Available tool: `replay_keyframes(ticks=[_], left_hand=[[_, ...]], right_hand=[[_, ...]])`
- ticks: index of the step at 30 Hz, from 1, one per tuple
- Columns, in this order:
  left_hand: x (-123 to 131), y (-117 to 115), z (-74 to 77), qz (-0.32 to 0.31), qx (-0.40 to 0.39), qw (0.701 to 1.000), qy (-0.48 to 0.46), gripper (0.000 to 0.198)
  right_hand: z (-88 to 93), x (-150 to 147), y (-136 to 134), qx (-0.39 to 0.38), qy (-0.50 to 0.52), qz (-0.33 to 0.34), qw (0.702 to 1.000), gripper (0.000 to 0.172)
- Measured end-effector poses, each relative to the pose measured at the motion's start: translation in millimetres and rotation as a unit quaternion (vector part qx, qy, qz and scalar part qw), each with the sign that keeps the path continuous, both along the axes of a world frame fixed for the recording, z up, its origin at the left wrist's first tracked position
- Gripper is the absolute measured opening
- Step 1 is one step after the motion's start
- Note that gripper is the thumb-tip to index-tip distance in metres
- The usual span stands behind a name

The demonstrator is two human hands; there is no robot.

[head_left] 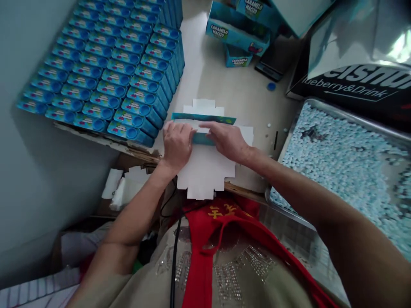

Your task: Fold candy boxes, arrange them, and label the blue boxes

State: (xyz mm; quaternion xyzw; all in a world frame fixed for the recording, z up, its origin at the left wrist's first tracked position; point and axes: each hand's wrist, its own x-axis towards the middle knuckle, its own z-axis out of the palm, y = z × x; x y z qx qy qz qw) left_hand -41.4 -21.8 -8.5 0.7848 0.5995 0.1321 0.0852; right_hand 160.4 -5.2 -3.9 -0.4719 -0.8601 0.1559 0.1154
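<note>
A flat cardboard box blank (205, 169) lies white side up at the table's front edge, with notched tabs at both ends. Part of it is folded up across the middle, showing a blue printed strip (221, 118). My left hand (177, 145) grips the left end of the fold, fingers bent round it. From the right, my right hand (228, 141) pinches the fold, thumb and fingers close together. Some of the folded panel is hidden behind my fingers.
Rows of packed blue boxes (105, 77) stand at the left. Open blue display boxes (237, 34), a dark scale-like device (272, 60) and a blue cap (271, 86) sit at the back. A metal tray (316, 102) of pale blue candies and a black carton (349, 85) are at right.
</note>
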Motion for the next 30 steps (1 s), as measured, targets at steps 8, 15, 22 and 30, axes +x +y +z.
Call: replay_keyframes(ticks=[8,15,22,30], left_hand=[[-5.8,30.9,-3.3,-0.052,-0.005,0.999,0.0,0.031],[-17.8,1.7,-24.3,-0.127,0.023,0.99,0.062,0.04],[-16.5,5.3,-16.7,-0.138,-0.013,0.981,0.133,0.045],[1.2,-25.4,5.2,-0.149,-0.097,0.97,0.166,0.034]], right_hand=[[-17.7,9.2,-19.1,0.113,-0.134,0.033,0.984,0.031],[-28.3,2.2,-23.9,0.069,-0.153,0.018,0.986,0.029],[-9.4,-0.3,-20.1,-0.068,-0.154,0.021,0.985,0.032],[7.8,41.5,-27.0,-0.133,-0.138,0.1,0.976,0.026]])
